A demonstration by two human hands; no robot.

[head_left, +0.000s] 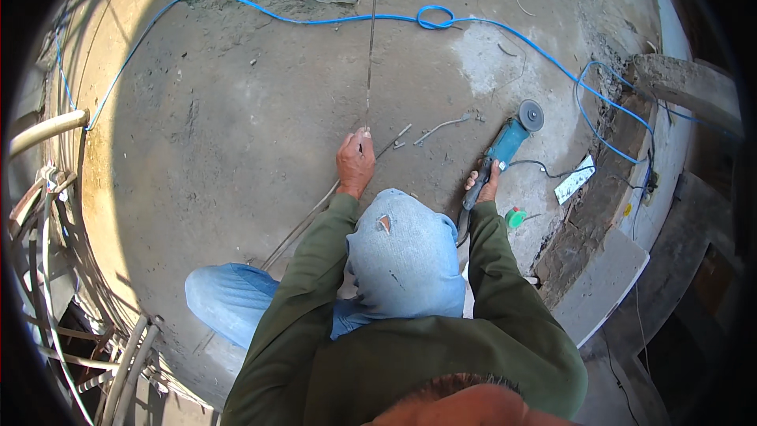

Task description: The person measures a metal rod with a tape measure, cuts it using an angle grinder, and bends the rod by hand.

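A thin metal rod (370,63) is in my left hand (356,162), its fingers closed around the near end. The rod points away from me, toward the far side of the ground. My right hand (488,180) grips the dark rear handle of a teal angle grinder (506,144). The grinder's round disc (531,115) faces up at the far end, apart from the rod; I cannot tell whether it spins. More thin rods (307,217) run under my left forearm and past the hand. Short cut rod pieces (440,128) lie between the hands.
A blue cable (331,20) with a loop crosses the far ground and bends down the right side. Near the grinder lie a white patterned strip (575,179) and a green round object (516,218). Concrete slabs (603,272) edge the right; poles (126,371) crowd the left.
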